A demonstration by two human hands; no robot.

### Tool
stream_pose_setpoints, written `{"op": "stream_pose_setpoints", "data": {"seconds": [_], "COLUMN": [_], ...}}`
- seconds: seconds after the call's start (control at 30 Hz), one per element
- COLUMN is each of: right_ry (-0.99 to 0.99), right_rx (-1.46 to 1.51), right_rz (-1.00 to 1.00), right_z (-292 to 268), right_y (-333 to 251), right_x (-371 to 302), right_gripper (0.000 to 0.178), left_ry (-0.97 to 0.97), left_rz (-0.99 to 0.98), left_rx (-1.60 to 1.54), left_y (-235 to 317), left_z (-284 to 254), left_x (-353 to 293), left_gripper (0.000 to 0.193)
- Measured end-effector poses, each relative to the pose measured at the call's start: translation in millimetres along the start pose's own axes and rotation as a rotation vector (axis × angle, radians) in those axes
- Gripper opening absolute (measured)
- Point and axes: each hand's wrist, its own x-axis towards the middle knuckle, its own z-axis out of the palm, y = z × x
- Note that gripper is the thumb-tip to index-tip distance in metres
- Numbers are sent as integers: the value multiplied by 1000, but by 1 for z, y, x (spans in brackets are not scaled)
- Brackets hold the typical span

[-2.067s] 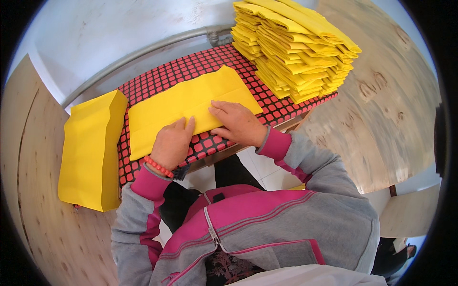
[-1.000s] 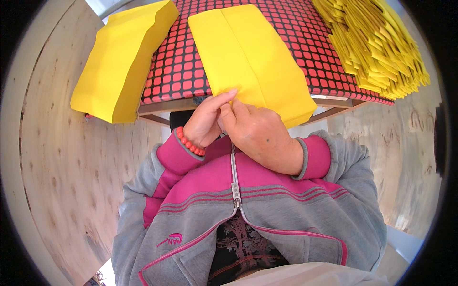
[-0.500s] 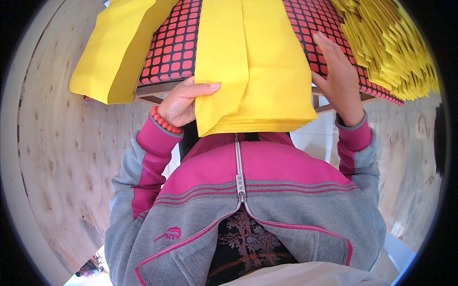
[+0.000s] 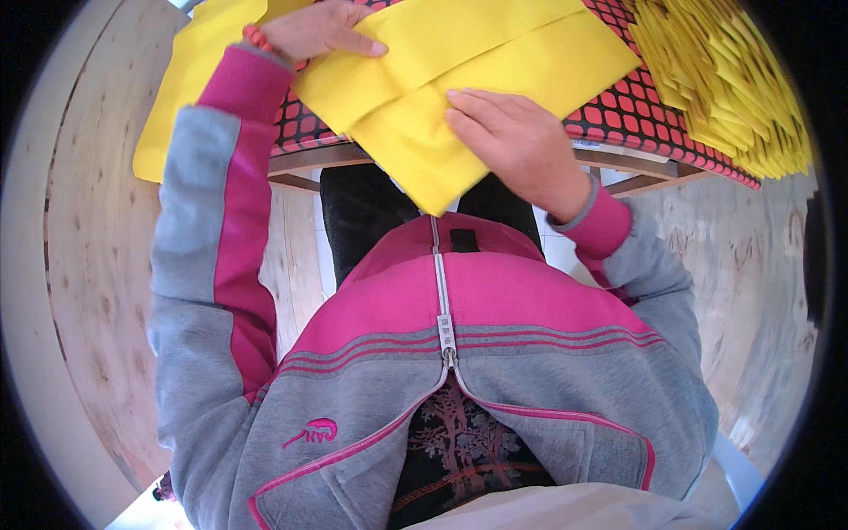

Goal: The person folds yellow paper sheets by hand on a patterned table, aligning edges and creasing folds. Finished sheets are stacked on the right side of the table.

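Folded yellow fabric [image 4: 495,53] lies slantwise over the table's front edge, one corner pointing toward my body. A long flap edge runs across its upper side. My left hand [image 4: 322,31] grips the fabric's far left edge, thumb on top and fingers mostly hidden behind the edge. My right hand [image 4: 526,146] rests on the fabric near its front side, with its fingers stretched out and pointing left. How many layers lie beneath is hard to make out.
The table has a red-and-black checked cover [image 4: 618,110] and a wooden frame [image 4: 309,161]. Another yellow fabric piece [image 4: 172,110] hangs over the table's left side. A thick pile of yellow fabric pieces [image 4: 720,88] is at the right.
The yellow fabric has turned from straight to slanted and moved away from my body. My left hand has gone up and left; my right hand has come from beside the fabric onto it.
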Motion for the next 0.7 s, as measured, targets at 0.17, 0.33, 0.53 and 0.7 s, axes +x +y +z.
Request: {"op": "stream_pose_setpoints", "data": {"seconds": [0.17,0.33,0.53,0.7], "right_ry": [21,15,66,56], "right_rx": [9,16,35,89], "right_rz": [171,258,295,296], "right_z": [28,45,46,47], "right_y": [-32,-38,-31,-39], "right_x": [36,58,62,68], "right_gripper": [24,18,12,16], "left_ry": [229,385,654,846], "left_rz": [-97,217,365,193], "left_rx": [741,932,692,989], "left_y": [20,-2,-17,-6], "left_z": [-35,-9,96,146], "left_x": [36,38,-69,-80], "left_gripper": [44,44,50,64]}}
